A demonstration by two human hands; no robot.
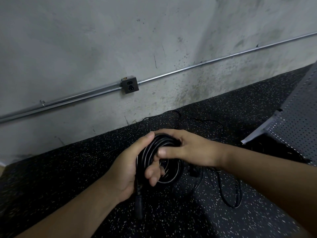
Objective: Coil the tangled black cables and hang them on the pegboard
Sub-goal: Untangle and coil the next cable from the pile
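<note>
Your left hand (128,167) covers the near side of the coil (159,150) and your right hand (188,148) wraps over its top, so the loops cannot be counted. The plug (139,206) hanging below your left palm is dark against the speckled floor (68,169) — its end face can't be made out. The pegboard (295,117) runs off the right edge; only a tilted corner shows. The thin loose cables (230,194) fade into the floor, partly hidden under your right forearm. The conduit (188,67) leaves the view at both sides — and both your arms are cut off at the bottom.
</note>
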